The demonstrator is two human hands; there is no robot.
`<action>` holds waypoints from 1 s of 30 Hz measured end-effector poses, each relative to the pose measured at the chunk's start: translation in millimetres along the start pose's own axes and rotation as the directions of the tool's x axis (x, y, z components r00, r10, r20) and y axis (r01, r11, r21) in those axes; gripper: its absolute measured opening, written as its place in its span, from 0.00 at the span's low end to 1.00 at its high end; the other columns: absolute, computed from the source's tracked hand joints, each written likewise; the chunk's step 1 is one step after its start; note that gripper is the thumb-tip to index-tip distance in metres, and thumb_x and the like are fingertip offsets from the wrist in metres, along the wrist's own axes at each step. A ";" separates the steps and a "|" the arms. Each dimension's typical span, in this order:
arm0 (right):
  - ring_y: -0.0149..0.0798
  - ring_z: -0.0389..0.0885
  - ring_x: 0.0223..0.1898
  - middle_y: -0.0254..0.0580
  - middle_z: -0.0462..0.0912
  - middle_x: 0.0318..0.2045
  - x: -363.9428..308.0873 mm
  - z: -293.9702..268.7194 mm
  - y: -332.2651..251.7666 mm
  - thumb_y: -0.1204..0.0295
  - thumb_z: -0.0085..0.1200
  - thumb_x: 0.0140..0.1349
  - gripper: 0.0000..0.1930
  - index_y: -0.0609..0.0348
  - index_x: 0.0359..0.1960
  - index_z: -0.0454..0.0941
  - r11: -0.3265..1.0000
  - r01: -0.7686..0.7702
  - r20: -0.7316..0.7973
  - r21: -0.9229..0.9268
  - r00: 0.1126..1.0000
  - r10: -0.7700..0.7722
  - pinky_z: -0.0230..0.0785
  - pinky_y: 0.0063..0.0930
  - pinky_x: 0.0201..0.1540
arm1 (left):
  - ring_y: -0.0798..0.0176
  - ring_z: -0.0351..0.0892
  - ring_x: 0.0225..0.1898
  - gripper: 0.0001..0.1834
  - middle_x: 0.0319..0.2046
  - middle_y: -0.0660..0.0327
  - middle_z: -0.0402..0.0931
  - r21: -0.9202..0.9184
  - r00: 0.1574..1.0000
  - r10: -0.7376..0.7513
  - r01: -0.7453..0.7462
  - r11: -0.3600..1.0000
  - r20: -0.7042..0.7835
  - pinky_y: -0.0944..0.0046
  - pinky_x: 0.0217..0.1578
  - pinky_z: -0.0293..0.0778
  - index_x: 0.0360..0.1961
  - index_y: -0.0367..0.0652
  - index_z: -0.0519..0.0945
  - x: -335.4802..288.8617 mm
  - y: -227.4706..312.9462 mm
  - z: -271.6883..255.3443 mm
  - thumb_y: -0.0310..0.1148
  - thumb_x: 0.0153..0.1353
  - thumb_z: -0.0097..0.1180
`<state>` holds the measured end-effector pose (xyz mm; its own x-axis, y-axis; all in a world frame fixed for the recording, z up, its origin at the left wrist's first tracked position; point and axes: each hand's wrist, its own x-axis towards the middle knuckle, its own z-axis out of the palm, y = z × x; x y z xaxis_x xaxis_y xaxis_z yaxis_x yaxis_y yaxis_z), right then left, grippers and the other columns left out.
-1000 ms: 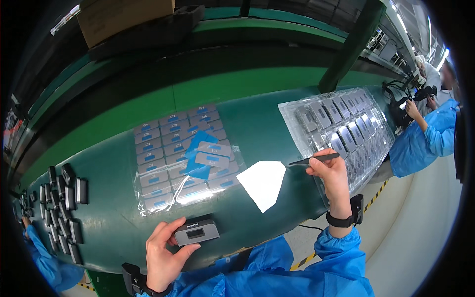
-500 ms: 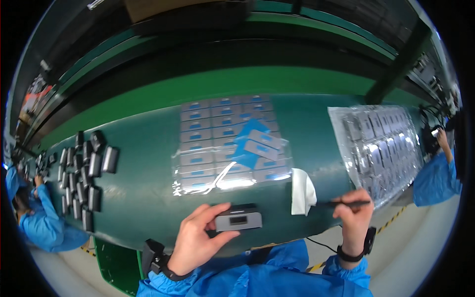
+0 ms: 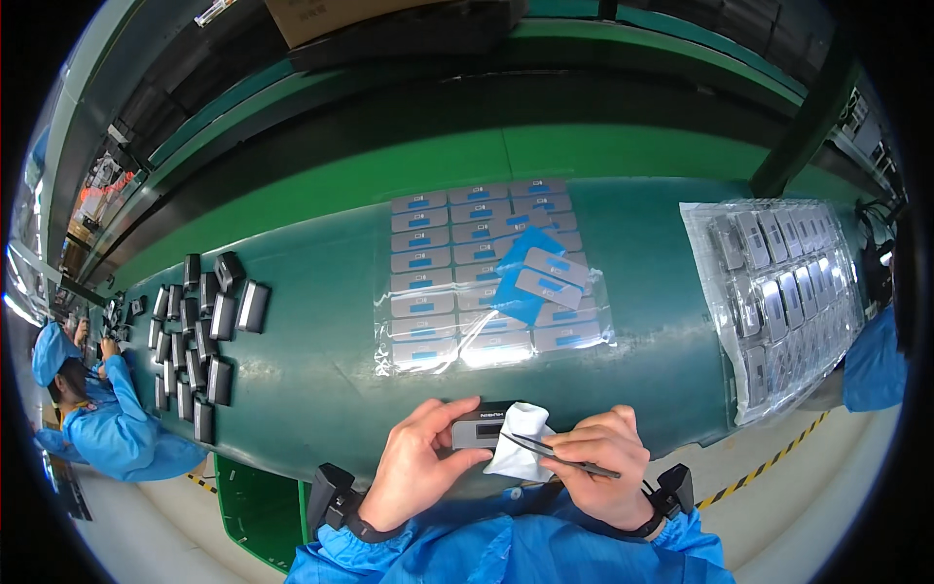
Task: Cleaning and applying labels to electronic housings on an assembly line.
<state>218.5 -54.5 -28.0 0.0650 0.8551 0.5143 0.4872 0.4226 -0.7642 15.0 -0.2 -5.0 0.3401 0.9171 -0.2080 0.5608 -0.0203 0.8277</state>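
My left hand (image 3: 416,462) pinches a small box-shaped device (image 3: 471,434) by its left end, just off the near edge of the bench. The device has a grey face with a dark little window and a black top. Over its right end lies a white cloth (image 3: 525,425). Closed around black tweezers (image 3: 587,467), my right hand (image 3: 605,465) is at the cloth's right side, the tweezer tips lying across the cloth. Whether its fingers also grip the cloth is hard to see.
A plastic-covered sheet of grey plates with blue tabs (image 3: 420,305) lies ahead, a blue piece (image 3: 526,255) and loose plates on top. Several black-and-grey devices (image 3: 222,316) stand to the left. A bubble-wrapped tray (image 3: 715,292) is at right. A co-worker (image 3: 117,409) sits far left; a green bin (image 3: 255,506) stands below.
My right hand has moved left with the tweezers, and the white cloth has come from the bench onto the device. My left hand still holds the device. The view has shifted slightly.
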 end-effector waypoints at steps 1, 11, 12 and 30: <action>0.32 0.77 0.25 0.34 0.85 0.25 1.0 0.5 -0.9 0.75 0.71 0.39 0.12 0.55 0.23 0.77 0.999 0.015 0.008 -0.037 1.000 -0.014 0.57 0.27 0.35 | 0.71 0.63 0.25 0.31 0.26 0.65 0.67 -0.002 1.000 0.005 -0.005 1.000 -0.005 0.71 0.29 0.67 0.49 0.39 0.78 -0.2 -0.7 -0.2 0.26 0.39 0.71; 0.30 0.75 0.26 0.28 0.84 0.29 5.3 -1.4 -5.4 0.76 0.69 0.38 0.11 0.55 0.25 0.80 0.998 0.026 0.035 -0.053 0.999 -0.024 0.54 0.25 0.35 | 0.68 0.65 0.24 0.31 0.25 0.63 0.67 0.024 0.999 0.032 -0.032 0.999 -0.003 0.68 0.28 0.69 0.51 0.41 0.77 1.0 -2.1 -2.0 0.25 0.40 0.70; 0.30 0.75 0.26 0.28 0.84 0.29 6.0 -2.0 -6.2 0.76 0.69 0.38 0.12 0.55 0.26 0.80 0.998 0.030 0.047 -0.059 0.999 -0.027 0.54 0.25 0.35 | 0.68 0.65 0.24 0.31 0.25 0.63 0.67 0.026 0.999 0.032 -0.032 0.999 -0.003 0.68 0.28 0.69 0.51 0.41 0.77 0.6 -1.8 -1.7 0.25 0.40 0.70; 0.34 0.76 0.24 0.38 0.84 0.24 10.6 -9.0 -3.6 0.75 0.69 0.41 0.10 0.57 0.21 0.77 0.998 -0.048 -0.025 -0.027 0.999 0.047 0.56 0.29 0.39 | 0.68 0.65 0.24 0.30 0.24 0.63 0.65 0.024 1.000 0.023 -0.022 0.999 -0.007 0.68 0.27 0.69 0.51 0.41 0.77 -0.5 -3.2 -2.5 0.26 0.41 0.70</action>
<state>225.3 -49.7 -16.3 0.1094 0.8665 0.4871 0.5073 0.3728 -0.7770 11.2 0.4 -6.2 0.3473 0.9192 -0.1854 0.5707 -0.0503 0.8196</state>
